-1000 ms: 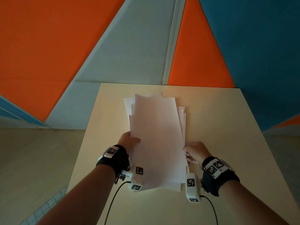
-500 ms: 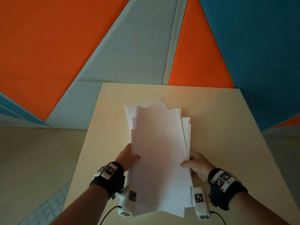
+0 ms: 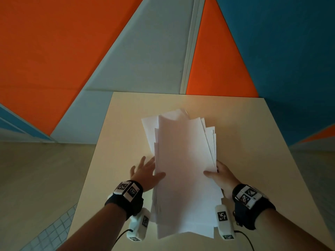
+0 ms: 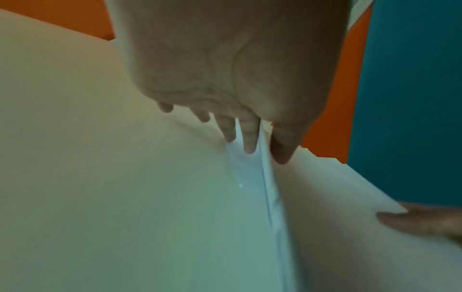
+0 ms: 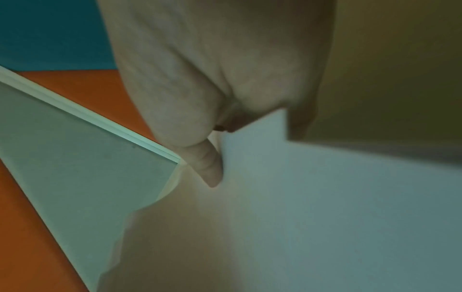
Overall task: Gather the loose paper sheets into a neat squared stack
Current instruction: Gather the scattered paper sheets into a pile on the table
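An uneven stack of white paper sheets point(image 3: 183, 169) is held tilted over the beige table point(image 3: 268, 142), its far corners fanned out. My left hand point(image 3: 145, 168) lies at the stack's left edge with fingers straight and spread and its thumb on the top sheet. In the left wrist view the left hand point(image 4: 240, 136) has its straight fingers along and under the sheet edges point(image 4: 252, 177). My right hand point(image 3: 217, 173) pinches the right edge, thumb on top and fingers hidden beneath. In the right wrist view the thumb point(image 5: 210, 170) presses on the paper point(image 5: 312, 207).
The table's far edge meets a wall of orange point(image 3: 217, 66), grey point(image 3: 145, 57) and blue panels point(image 3: 282, 51). Bare tabletop lies left, right and beyond the stack. A light floor point(image 3: 36, 178) drops away on the left side.
Both hands and the stack came nearer to me. My left hand went from gripping the left edge to fingers spread straight. The far ends of the sheets fan out more.
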Demonstrator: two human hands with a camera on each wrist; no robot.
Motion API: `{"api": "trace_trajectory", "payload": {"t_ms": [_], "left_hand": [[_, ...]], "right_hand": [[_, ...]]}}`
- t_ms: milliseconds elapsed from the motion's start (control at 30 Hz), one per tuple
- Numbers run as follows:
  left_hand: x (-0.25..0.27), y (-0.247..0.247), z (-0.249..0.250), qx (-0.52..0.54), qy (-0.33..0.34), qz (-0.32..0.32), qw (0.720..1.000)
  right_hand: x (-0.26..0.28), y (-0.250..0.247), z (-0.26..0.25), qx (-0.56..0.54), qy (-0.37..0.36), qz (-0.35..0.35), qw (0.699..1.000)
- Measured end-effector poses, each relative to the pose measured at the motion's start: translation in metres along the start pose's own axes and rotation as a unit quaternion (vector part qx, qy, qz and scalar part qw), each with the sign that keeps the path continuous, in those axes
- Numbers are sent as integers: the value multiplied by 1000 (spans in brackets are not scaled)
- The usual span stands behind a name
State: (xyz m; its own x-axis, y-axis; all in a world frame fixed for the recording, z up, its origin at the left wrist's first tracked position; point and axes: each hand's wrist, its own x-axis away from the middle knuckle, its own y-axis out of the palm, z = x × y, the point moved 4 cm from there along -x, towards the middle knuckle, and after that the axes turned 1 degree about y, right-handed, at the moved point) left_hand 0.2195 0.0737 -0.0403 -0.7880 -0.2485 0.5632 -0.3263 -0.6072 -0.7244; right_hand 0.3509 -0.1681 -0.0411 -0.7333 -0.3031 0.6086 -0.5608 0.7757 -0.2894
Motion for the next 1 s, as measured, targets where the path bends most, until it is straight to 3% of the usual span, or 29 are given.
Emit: {"api": "trace_trajectory", "payload": {"t_ms": [67,233,333,467,567,667,833,1000], "left_hand": [[-1,6,-4,-47,1,-22,999],[-1,0,-4,-104,8,-7,995],[-2,-5,-3,-110,22,-14,994],[-5,-9,-5,-81,41,-7,996],[-7,-15,-10,5,49,43,998],[-8,-22,-11,126,-22,120,985],[-16,-22,13,245,-127,113,955],[-20,-29,16,332,-224,127,907]], "right_hand": [[-2,-3,0,17,-10,4,1000],[-17,-33,-12,79,-26,52,995],[-27,-47,-30,71,-38,35,996],[-48,-45,-49,115,-44,18,992],[-58,-31,-57,165,-26,33,985],[-63,-20,-59,237,13,84,968],[-66,-12,-64,249,55,129,958],[-78,-10,-64,229,81,100,965]]}}
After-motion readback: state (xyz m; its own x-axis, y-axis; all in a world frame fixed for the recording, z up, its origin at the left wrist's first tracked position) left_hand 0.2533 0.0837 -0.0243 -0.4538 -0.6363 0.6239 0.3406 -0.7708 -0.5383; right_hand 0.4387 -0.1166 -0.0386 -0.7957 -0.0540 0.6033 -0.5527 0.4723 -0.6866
